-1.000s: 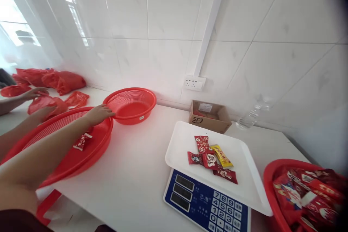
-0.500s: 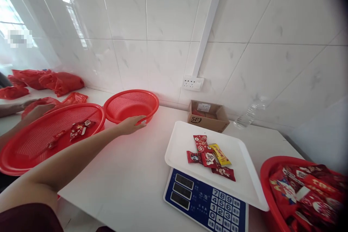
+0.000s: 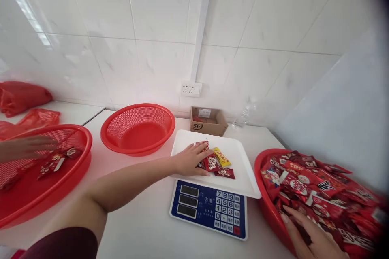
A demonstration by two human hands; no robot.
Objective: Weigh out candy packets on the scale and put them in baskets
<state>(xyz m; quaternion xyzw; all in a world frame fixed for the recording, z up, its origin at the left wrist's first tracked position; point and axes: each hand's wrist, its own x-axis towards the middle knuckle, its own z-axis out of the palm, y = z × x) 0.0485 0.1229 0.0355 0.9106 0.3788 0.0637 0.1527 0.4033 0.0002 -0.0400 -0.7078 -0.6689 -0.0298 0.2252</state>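
My left hand [image 3: 192, 160] lies over the small snack packets [image 3: 212, 162] on the white tray [image 3: 243, 178] of the weighing scale [image 3: 209, 209]. Its fingers are spread and touch the red packets; a yellow packet [image 3: 223, 158] lies just beyond the fingertips. At the lower right, my right hand [image 3: 313, 236] reaches into a red basket [image 3: 267, 206] heaped with red snack packets [image 3: 323, 186]. Thumb and fingers are apart there, and I see no packet lifted in them. The bottom of this hand is cut off by the frame.
A red mesh basket [image 3: 138, 145] stands left of the scale. Further left, another person's hand [image 3: 33, 145] is over a basket [image 3: 60, 190] with a few packets. Behind the scale are a cardboard box [image 3: 209, 123] and a clear plastic bottle [image 3: 241, 119]. Red bags [image 3: 24, 97] lie far left.
My left hand has moved right, from the rim of the mesh basket onto the packets on the tray. The mesh basket sits nearer. My right hand has come into view, and the view has turned right.
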